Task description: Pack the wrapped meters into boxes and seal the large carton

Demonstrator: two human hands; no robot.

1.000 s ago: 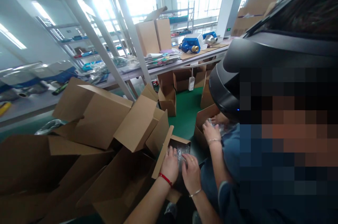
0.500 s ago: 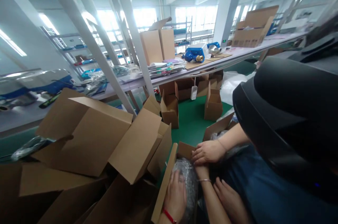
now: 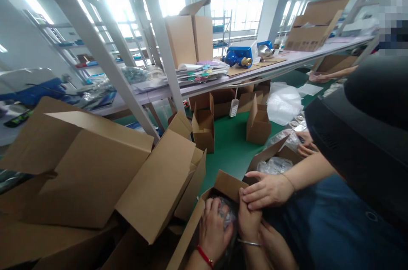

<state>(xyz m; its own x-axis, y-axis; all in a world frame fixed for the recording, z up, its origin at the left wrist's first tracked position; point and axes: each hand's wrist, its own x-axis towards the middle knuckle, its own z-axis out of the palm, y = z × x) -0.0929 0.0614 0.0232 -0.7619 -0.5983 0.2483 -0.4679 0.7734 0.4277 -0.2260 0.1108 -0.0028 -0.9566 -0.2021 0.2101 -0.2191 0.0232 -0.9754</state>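
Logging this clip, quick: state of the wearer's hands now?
Left hand: open, fingers over clear plastic wrap in the cardboard box.
Right hand: at the box's edge, partly under a co-worker's hand; grip unclear.

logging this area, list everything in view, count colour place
Near box: one, brown, bottom centre
Wrapped item: one, clear plastic, in near box
Second box: one, brown, right of near box
Shelf: one, pale, mid-picture
Other boxes: many, brown, left, centre, shelf
Blue devices: several, blue, on shelf
Papers: one stack, mixed, on shelf
Power strip: one, white, below shelf
Plastic pile: one, white, centre right
Nearest co-worker: one, blue-clad, right
Left hand: one, red bracelet, on wrapped item
Right hand: one, silver bracelet, beside near box
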